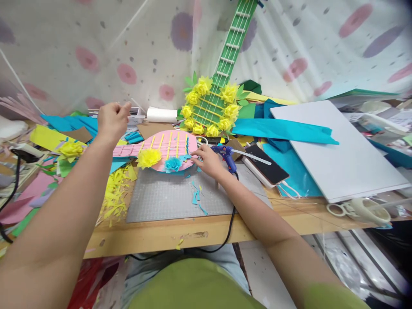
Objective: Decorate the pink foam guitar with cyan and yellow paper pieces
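A pink paper guitar [165,143] lies flat on a grey cutting mat [167,199], its neck pointing left. Yellow strips cross its body, and a yellow paper flower [149,158] and a blue paper flower [173,164] sit along the near edge. My left hand [113,121] is raised above the neck with its fingers closed in a pinch; whatever they hold is too small to make out. At the body's right end, my right hand [208,161] touches the edge beside a small blue piece, fingers stretched and slightly apart. A blue glue gun [228,158] lies just beyond it.
Behind stands a green paper guitar [222,81] ringed with yellow flowers. To the right are a phone [267,165], a white board [341,163] and tape rolls [367,211]. Yellow scraps [116,195] lie left of the mat. A black cord [231,225] hangs over the table edge.
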Demonstrator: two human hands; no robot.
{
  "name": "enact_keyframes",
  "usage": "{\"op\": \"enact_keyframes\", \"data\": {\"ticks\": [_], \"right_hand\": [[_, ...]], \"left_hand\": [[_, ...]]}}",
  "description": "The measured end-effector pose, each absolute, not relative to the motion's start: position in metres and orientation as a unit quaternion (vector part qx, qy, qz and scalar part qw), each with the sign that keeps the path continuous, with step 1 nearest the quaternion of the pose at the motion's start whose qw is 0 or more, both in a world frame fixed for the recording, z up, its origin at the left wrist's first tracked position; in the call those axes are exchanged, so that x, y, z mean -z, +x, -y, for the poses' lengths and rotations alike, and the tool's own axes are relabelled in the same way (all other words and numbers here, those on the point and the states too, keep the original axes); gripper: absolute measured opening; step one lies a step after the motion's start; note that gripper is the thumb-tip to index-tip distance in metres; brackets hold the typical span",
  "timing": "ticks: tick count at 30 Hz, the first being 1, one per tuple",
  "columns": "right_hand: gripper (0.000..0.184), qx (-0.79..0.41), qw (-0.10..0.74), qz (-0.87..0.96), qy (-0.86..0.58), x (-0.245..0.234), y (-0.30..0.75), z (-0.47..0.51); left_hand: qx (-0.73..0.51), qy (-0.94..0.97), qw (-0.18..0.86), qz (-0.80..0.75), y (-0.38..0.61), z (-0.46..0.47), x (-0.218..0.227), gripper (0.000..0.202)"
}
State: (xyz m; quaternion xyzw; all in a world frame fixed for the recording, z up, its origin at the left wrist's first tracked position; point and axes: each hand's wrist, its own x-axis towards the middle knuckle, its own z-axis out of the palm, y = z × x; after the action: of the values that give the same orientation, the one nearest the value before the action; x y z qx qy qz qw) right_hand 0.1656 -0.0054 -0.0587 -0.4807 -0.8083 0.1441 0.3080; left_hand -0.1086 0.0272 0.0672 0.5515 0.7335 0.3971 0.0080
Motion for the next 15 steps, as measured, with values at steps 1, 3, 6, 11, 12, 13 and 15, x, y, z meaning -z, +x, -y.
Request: {"op": "enact_keyframes", "data": {"ticks": [1,3,6,11,12,13,15], "right_hand": [[0.02,-0.125,0.287,0.818,-0.482,0.058,0.163,0.005],[0.021,-0.099,0.255,0.829,-0.489,0.057,0.16,0.005],[0.022,-0.082,0.239,0.831,-0.496,0.058,0.158,0.005],[0.021,-0.068,0.27,0.825,-0.493,0.059,0.157,0.005],[0.02,-0.069,0.275,0.822,-0.493,0.059,0.157,0.005],[0.019,-0.07,0.278,0.821,-0.494,0.06,0.156,0.005],[0.018,-0.068,0.281,0.82,-0.493,0.061,0.155,0.006]], "left_hand": [[-0.386,0.55,-0.002,-0.741,-0.112,-0.026,-0.066,0.038],[-0.36,0.547,-0.007,-0.756,-0.115,-0.022,-0.063,0.044],[-0.288,0.55,0.01,-0.784,-0.115,-0.015,-0.059,0.048],[-0.191,0.561,-0.009,-0.805,-0.118,-0.009,-0.048,0.025],[-0.193,0.566,-0.021,-0.801,-0.119,-0.009,-0.046,0.033],[-0.199,0.572,-0.032,-0.795,-0.118,-0.008,-0.044,0.041],[-0.212,0.592,-0.048,-0.776,-0.115,-0.006,-0.042,0.046]]}}
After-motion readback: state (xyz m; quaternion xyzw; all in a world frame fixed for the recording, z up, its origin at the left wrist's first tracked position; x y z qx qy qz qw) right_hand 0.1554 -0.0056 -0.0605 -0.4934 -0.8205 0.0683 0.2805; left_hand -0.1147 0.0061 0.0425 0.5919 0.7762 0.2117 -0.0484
